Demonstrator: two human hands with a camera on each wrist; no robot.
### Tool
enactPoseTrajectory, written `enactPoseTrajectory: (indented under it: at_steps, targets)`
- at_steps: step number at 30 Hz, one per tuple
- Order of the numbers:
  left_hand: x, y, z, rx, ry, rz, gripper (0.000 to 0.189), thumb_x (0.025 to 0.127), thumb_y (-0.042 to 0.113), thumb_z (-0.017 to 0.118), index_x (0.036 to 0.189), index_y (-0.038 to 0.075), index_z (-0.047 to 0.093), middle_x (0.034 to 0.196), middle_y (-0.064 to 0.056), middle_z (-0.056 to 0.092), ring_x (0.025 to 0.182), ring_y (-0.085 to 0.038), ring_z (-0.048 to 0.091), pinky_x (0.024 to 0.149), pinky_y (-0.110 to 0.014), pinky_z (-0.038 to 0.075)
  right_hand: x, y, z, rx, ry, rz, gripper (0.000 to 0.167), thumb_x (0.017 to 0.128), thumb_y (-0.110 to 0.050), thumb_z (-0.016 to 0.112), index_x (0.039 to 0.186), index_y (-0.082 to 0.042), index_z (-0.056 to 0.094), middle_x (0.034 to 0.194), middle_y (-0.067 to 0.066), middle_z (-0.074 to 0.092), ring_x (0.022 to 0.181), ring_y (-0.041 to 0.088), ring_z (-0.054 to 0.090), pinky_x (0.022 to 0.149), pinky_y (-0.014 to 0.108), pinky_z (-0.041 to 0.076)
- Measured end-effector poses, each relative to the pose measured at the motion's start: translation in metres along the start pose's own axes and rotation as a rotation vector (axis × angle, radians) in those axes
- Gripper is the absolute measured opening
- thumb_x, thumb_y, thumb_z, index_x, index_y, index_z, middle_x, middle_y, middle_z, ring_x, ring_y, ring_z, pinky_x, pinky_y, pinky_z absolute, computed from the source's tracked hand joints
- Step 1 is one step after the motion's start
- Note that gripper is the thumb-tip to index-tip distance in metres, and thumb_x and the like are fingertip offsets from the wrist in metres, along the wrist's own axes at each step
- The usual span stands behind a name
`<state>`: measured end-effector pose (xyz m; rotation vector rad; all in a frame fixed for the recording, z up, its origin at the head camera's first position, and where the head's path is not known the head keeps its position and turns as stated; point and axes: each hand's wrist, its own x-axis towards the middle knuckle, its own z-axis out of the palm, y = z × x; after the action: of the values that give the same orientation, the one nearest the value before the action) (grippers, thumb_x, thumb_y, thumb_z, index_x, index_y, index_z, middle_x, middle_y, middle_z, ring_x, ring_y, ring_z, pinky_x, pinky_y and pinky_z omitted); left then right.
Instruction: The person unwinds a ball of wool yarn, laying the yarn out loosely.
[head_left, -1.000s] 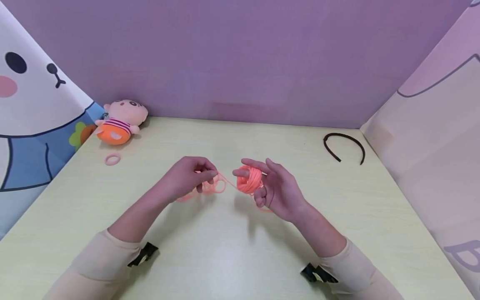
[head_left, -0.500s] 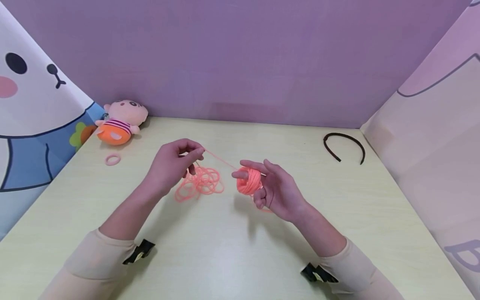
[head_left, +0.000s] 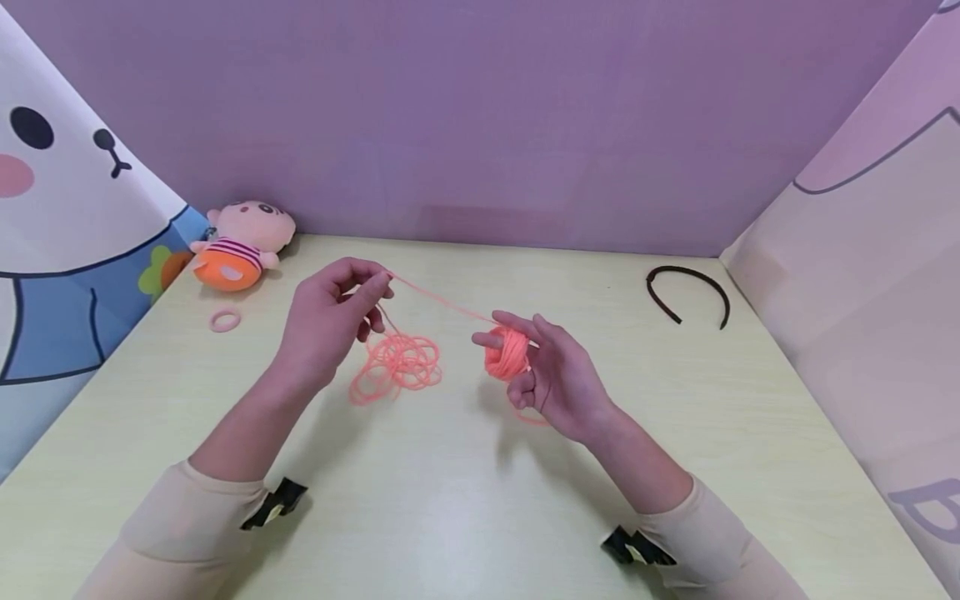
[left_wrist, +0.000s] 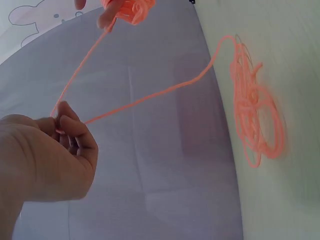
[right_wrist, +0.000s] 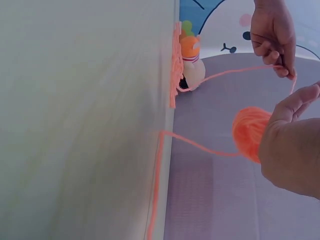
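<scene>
Between thumb and fingertips, my left hand (head_left: 326, 312) pinches a strand of coral-pink yarn. The strand (head_left: 442, 300) runs across to a wound bundle of yarn (head_left: 507, 354) on my right hand (head_left: 562, 379). There, extended fingers carry the bundle, one fingertip poking out through it, while the lower fingers fold toward the palm. Below the left hand lies a loose tangle of the same yarn (head_left: 401, 364), joined to the pinched strand. A yarn tail (right_wrist: 195, 145) hangs from the bundle to the table in the right wrist view.
A plush doll (head_left: 243, 246) in striped top and orange bottoms leans in the back left corner, with a pink ring (head_left: 225, 320) in front of it. At the back right lies a dark headband (head_left: 690, 283). Purple and cartoon-printed panels (head_left: 487, 125) enclose the table.
My left hand has moved up and left, away from the right, drawing the strand longer and uncovering the loose tangle. The right hand and bundle have shifted slightly.
</scene>
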<state>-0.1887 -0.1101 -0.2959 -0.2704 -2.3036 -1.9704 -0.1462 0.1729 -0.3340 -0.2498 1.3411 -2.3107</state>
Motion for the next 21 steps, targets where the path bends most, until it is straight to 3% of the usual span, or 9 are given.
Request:
enactPoseTrajectory:
  at_steps: [14, 18, 21]
  targets:
    - [0.005, 0.0, -0.015, -0.073, 0.246, -0.152, 0.02, 0.102, 0.029, 0.062, 0.115, 0.014, 0.063, 0.103, -0.006, 0.06, 0.059, -0.012, 0.062, 0.05, -0.02, 0.047, 0.001, -0.001, -0.001, 0.024, 0.107, -0.026, 0.052, 0.11, -0.038, 0.028, 0.153, -0.011, 0.038, 0.139, 0.008, 0.06, 0.054, 0.013, 0.06, 0.054, 0.022, 0.044]
    - [0.006, -0.001, -0.015, -0.009, 0.301, -0.154, 0.027, 0.103, 0.031, 0.059, 0.125, 0.015, 0.058, 0.113, -0.002, 0.054, 0.069, -0.014, 0.064, 0.053, -0.021, 0.049, 0.001, 0.0, -0.001, 0.031, 0.107, -0.029, 0.052, 0.109, -0.039, 0.031, 0.152, -0.011, 0.039, 0.137, 0.008, 0.061, 0.055, 0.013, 0.06, 0.053, 0.022, 0.044]
    - [0.005, -0.001, -0.012, 0.061, 0.296, -0.139, 0.036, 0.104, 0.03, 0.058, 0.136, 0.015, 0.05, 0.124, 0.001, 0.051, 0.08, -0.016, 0.065, 0.057, -0.023, 0.05, 0.001, 0.0, -0.001, 0.035, 0.098, -0.031, 0.053, 0.109, -0.04, 0.033, 0.152, -0.011, 0.04, 0.136, 0.008, 0.062, 0.055, 0.014, 0.06, 0.054, 0.022, 0.045]
